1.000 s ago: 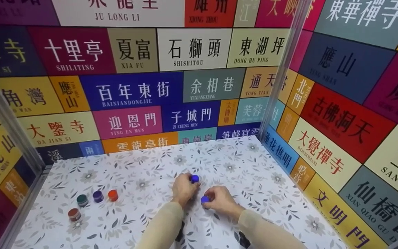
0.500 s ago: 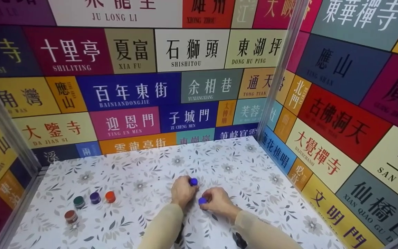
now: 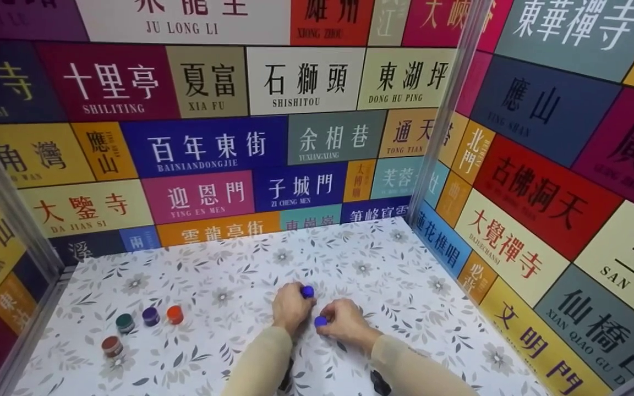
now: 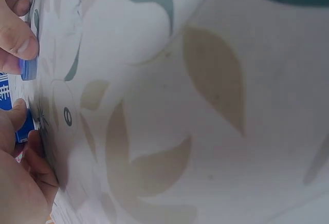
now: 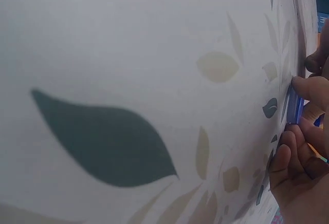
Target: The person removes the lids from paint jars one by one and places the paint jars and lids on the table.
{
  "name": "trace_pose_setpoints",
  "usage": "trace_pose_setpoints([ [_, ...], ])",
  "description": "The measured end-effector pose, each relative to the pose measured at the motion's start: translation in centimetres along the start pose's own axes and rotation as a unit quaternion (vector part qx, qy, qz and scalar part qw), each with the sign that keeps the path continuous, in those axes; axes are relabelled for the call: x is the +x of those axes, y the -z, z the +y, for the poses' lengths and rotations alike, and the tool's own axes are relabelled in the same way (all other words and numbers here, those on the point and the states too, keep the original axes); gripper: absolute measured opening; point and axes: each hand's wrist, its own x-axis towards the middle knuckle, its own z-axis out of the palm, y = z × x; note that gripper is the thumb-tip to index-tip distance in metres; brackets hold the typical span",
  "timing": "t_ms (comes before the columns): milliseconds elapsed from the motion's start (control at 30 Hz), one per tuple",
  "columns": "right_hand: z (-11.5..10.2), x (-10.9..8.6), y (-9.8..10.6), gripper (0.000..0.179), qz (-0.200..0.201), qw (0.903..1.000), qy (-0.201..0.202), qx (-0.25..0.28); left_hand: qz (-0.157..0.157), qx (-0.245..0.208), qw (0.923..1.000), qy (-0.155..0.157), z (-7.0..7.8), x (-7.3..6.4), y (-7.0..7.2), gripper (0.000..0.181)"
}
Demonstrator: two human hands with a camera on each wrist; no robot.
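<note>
My left hand (image 3: 290,308) pinches a small blue paint jar (image 3: 307,291) by its side, low over the patterned tabletop. Close by on the right and a little nearer to me, my right hand (image 3: 347,322) holds another small blue jar (image 3: 321,322) between thumb and fingers. Fingers cover much of both, so I cannot tell whether each is a whole jar or just a cap. In the left wrist view the darker blue jar (image 4: 24,127) sits in my left fingers. The right wrist view shows a blue rim (image 5: 294,106) in my right fingers, close to the table.
Several small paint jars stand at the table's left: brown (image 3: 111,346), green (image 3: 125,323), purple (image 3: 151,316) and orange (image 3: 174,314). The table (image 3: 212,352) has a leaf-and-flower cover. Colourful sign-printed walls (image 3: 201,146) and metal posts (image 3: 452,104) enclose it.
The head view has shifted slightly. Both hands keep their holds on the blue jars, with only a very small movement towards me. The jars at the left have not moved.
</note>
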Motion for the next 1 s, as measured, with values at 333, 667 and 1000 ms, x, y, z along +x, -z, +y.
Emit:
trace_pose_setpoints([
  [333, -0.2, 0.0, -0.4, 0.021, -0.002, 0.9999, 0.017, 0.001, 0.004, 0.021, 0.9997, -0.008, -0.1, -0.5, 0.3, 0.033],
  [667, -0.1, 0.1, -0.5, 0.023, -0.006, 0.9999, 0.001, -0.01, -0.005, 0.011, 0.9998, -0.019, 0.0, -0.5, 1.0, 0.033],
  [1000, -0.4, 0.1, 0.0, 0.022, 0.001, 0.9999, -0.014, -0.01, -0.041, 0.021, 0.9986, -0.026, -0.1, -0.4, 1.9, 0.049],
])
